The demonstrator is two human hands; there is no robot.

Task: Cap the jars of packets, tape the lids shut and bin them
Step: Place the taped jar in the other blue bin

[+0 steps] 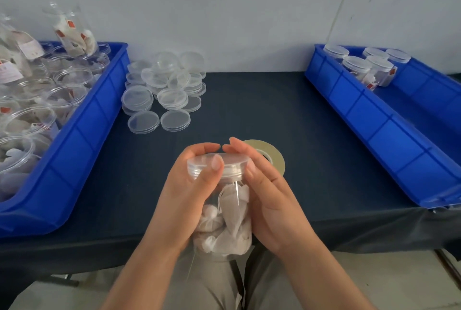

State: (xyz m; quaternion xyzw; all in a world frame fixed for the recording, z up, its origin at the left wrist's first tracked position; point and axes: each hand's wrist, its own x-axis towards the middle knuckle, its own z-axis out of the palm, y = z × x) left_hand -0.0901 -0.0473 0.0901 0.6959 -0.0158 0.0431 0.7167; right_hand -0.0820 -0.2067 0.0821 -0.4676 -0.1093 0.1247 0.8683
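Clasped at six o'clock, the jar [229, 217] has the fingers of left hand [189, 185] and right hand [269, 197] curled over its lid [224, 162], probably taping it; once sealed, it needs carrying to the bin [374, 120] at two o'clock

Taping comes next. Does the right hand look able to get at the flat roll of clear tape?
Probably yes, once it lets go: the right hand holds the lidded clear plastic jar of packets, and the flat roll of clear tape lies on the dark table just behind its fingers, nothing between.
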